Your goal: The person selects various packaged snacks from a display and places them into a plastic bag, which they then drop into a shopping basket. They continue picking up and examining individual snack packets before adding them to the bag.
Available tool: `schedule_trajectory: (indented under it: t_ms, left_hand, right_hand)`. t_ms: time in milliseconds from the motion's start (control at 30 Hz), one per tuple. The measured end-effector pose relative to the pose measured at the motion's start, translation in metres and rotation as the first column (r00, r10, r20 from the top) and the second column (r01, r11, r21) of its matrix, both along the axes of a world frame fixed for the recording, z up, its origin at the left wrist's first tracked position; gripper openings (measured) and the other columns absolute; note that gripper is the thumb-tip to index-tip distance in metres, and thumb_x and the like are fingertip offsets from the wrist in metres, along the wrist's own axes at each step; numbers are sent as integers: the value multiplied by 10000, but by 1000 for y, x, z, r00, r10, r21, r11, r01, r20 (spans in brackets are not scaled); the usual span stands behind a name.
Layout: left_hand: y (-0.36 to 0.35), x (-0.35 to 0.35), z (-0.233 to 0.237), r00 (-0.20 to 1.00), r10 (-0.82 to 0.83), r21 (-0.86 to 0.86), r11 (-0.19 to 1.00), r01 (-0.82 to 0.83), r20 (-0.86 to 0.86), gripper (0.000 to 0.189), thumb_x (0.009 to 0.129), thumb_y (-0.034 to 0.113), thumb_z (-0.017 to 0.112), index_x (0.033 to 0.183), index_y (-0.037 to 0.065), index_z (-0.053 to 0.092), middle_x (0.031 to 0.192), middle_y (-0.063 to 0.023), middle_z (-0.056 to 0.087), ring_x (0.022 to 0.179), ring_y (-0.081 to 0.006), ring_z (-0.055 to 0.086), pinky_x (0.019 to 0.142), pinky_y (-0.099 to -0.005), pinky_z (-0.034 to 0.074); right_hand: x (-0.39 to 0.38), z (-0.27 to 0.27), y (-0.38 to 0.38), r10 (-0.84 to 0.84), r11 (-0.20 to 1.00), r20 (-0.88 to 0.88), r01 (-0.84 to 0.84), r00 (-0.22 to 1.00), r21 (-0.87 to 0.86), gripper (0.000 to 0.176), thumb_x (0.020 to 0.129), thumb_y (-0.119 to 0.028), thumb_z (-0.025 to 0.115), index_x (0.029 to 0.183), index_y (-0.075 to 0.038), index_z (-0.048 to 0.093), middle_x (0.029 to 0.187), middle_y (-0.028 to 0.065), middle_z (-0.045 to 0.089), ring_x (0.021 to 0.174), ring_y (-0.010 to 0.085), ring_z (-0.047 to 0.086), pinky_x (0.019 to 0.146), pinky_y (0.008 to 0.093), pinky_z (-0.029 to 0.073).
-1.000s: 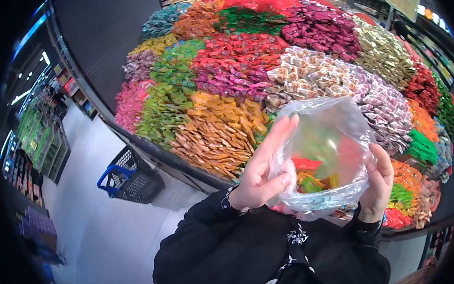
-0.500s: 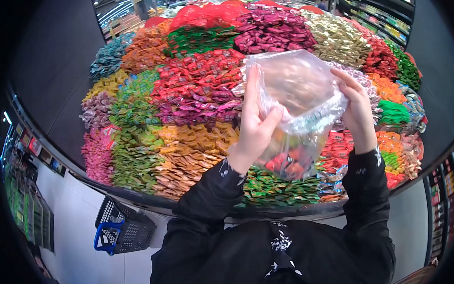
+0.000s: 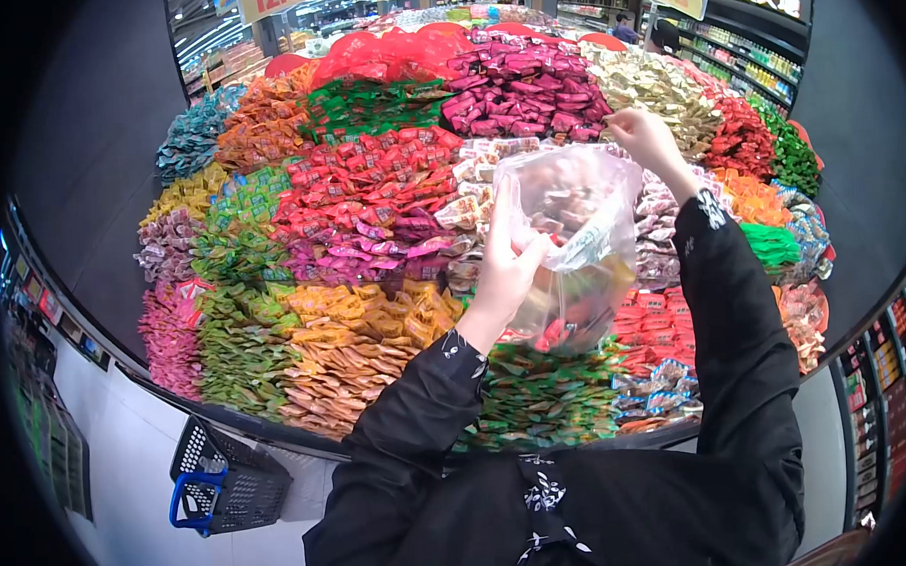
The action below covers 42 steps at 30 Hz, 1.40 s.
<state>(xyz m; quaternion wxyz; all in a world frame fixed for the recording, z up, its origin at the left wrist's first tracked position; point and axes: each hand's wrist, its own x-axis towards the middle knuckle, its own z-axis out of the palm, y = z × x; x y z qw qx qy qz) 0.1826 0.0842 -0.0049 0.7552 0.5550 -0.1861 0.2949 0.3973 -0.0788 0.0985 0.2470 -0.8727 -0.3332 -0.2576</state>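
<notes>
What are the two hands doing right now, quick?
Left hand: gripping the plastic bag by its rim.
Right hand: fingers curled at the bag's top corner; whether it holds anything cannot be told.

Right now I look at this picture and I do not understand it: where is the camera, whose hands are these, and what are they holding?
There is no machine here. The camera sits on a person's head and looks forward and down, so you see that person's own black sleeves. The left hand grips one side of a clear plastic bag with some bright sweets at its bottom. The right hand is raised at the bag's far corner, fingers pinched; whether it holds the rim or a sweet is unclear. Behind them, heaps of wrapped sweets, sorted by colour, lie spread out wide. A black basket with a blue handle stands on the floor, left.
</notes>
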Motion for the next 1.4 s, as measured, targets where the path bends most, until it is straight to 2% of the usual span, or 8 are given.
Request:
schedule_trajectory:
  t_ms: [200,367,667,867,1000,1067,1233,1400]
  left_hand:
    - [12,12,-12,998,36,20,999,-35,-43,775,784,-117,464,1444,11,79,1508,-132,113,1334,-173,244,960,-262,364]
    - [21,2,-6,994,-19,-19,1000,17,-107,788,787,-110,470,1447,24,61,1499,-135,155,769,-78,531,732,-242,460]
    - [34,15,-12,992,-63,43,997,68,-112,786,793,-116,478,1446,19,61,1500,-158,140,1080,-106,464,831,-240,440]
    - [33,14,-10,993,7,35,999,-3,-118,781,800,-110,480,1446,21,60,1496,-156,153,1071,-137,501,780,-246,469]
    - [33,14,-19,976,219,232,949,-211,-9,811,752,-102,508,1447,34,112,1500,-122,153,1279,-205,362,955,-281,377]
    - [25,9,-13,989,143,94,986,-139,-42,807,738,-107,509,1442,25,137,1497,-126,159,1390,-195,106,1048,-284,265]
    - [8,-6,-5,984,146,-5,989,-148,-102,853,725,-124,560,1433,-10,100,1494,-137,148,1374,-199,155,1106,-319,145]
    - [-8,-18,-5,977,204,-32,978,-206,-64,833,746,-126,537,1437,8,92,1496,-135,147,1147,-164,471,871,-271,455]
  right_hand:
    - [72,34,83,121,988,294,-87,948,-127,194,770,-220,615,896,-81,666,828,162,645,805,329,620,750,406,489]
    - [120,31,148,200,978,399,-157,895,-137,269,741,-227,676,981,-110,646,946,133,634,963,318,566,855,407,445]
    - [153,28,180,142,980,440,-64,886,-188,134,737,-140,562,767,-142,693,780,93,654,754,294,629,693,408,493]
    - [152,69,139,167,914,566,-341,808,218,147,774,-175,619,873,-101,698,863,116,663,796,297,630,746,371,495]
    - [62,83,80,325,803,251,-407,912,435,209,858,-149,625,1036,-44,657,897,53,681,802,66,606,675,205,469]
    - [38,69,53,522,714,143,-522,841,467,231,868,-133,617,1058,-2,636,912,46,671,823,61,591,721,196,452]
    - [-36,14,24,705,702,-158,-651,691,289,162,834,-126,644,949,-13,656,769,3,644,711,58,573,639,229,467]
    - [-54,-26,12,741,627,-275,-778,613,-44,148,807,-117,614,936,-56,652,840,105,650,750,200,630,674,312,491]
